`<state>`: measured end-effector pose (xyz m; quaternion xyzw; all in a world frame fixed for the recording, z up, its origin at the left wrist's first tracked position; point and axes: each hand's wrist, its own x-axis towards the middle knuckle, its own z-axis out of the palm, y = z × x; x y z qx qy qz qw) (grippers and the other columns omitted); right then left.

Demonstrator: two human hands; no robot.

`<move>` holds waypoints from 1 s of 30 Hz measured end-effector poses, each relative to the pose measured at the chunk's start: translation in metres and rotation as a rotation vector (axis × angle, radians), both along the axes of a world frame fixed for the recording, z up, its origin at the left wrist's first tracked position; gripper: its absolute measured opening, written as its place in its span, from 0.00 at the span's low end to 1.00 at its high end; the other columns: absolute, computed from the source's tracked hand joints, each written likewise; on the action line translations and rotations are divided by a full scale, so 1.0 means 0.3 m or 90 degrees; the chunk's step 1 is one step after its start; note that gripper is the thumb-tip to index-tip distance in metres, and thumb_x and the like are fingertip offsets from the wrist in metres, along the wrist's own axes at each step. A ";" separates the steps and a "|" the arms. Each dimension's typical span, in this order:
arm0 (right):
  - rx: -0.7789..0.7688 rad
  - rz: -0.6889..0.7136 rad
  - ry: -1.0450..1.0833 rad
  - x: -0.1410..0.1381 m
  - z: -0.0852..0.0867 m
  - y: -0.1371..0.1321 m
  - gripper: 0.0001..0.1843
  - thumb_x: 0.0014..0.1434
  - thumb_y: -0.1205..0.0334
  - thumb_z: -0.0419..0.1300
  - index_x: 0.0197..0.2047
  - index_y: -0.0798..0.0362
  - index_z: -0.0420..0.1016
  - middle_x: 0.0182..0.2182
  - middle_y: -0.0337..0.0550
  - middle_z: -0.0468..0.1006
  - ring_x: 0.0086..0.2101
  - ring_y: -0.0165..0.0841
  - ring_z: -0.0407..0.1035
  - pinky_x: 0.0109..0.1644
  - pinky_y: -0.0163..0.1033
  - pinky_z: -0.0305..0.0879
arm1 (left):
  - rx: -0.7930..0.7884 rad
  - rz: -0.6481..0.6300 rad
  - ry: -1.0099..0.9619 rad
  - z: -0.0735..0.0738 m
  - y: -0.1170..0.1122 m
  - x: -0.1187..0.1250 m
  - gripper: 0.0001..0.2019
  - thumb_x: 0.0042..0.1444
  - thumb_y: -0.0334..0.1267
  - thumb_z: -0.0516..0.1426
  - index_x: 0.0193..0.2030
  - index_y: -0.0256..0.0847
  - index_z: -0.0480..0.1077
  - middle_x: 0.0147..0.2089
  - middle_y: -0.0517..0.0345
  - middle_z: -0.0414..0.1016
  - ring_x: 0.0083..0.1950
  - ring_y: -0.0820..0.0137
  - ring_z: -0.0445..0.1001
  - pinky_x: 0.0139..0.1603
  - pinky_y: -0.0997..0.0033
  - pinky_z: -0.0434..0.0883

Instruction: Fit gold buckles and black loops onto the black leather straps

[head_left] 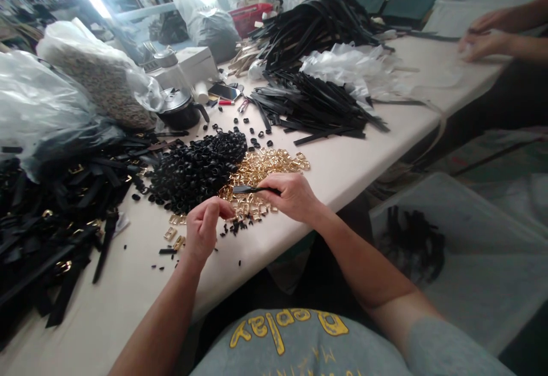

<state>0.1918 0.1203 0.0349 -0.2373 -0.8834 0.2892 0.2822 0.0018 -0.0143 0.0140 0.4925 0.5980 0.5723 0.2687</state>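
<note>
My right hand (293,196) is closed around a short black strap (245,190), whose flat end points left over a heap of gold buckles (274,162). Lower and to the left, my left hand (205,229) has its fingers curled together at the near edge of the buckles; whatever sits between the fingertips is hidden. Beside the buckles rises a mound of small black strap loops (192,168). Small black scraps (237,226) lie between my two hands on the white table (278,245).
Finished-looking black straps with buckles (60,222) cover the left side. Behind are a lidded black pot (177,113), a phone (225,92) and bundles of black strips (312,102). Another person's hands (486,39) work at the far right. A translucent bin (471,284) stands below the edge.
</note>
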 end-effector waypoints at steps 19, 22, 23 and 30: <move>0.008 0.025 0.057 -0.054 -0.013 -0.089 0.09 0.61 0.59 0.64 0.45 0.51 0.79 0.39 0.41 0.82 0.38 0.31 0.75 0.43 0.35 0.66 | -0.196 0.017 -0.386 -0.002 0.044 0.031 0.18 0.45 0.50 0.67 0.29 0.36 0.74 0.26 0.55 0.78 0.24 0.73 0.74 0.29 0.74 0.73; 0.019 0.018 0.061 -0.063 -0.022 -0.093 0.10 0.62 0.60 0.63 0.45 0.51 0.79 0.38 0.41 0.81 0.38 0.31 0.75 0.42 0.34 0.67 | -0.193 0.006 -0.392 -0.004 0.046 0.033 0.18 0.46 0.51 0.67 0.30 0.36 0.74 0.27 0.55 0.78 0.24 0.73 0.74 0.29 0.75 0.73; 0.023 0.018 0.062 -0.065 -0.025 -0.094 0.10 0.62 0.60 0.63 0.46 0.52 0.79 0.38 0.41 0.81 0.37 0.31 0.75 0.42 0.34 0.67 | -0.190 0.003 -0.385 -0.004 0.046 0.034 0.17 0.46 0.51 0.66 0.29 0.36 0.74 0.27 0.55 0.78 0.25 0.73 0.74 0.29 0.75 0.73; 0.111 0.013 0.018 -0.064 -0.032 -0.093 0.09 0.64 0.58 0.61 0.44 0.52 0.80 0.35 0.42 0.81 0.34 0.32 0.75 0.37 0.34 0.65 | -0.173 0.022 -0.265 -0.001 0.050 0.056 0.19 0.48 0.53 0.64 0.27 0.37 0.73 0.24 0.58 0.74 0.26 0.73 0.73 0.30 0.74 0.72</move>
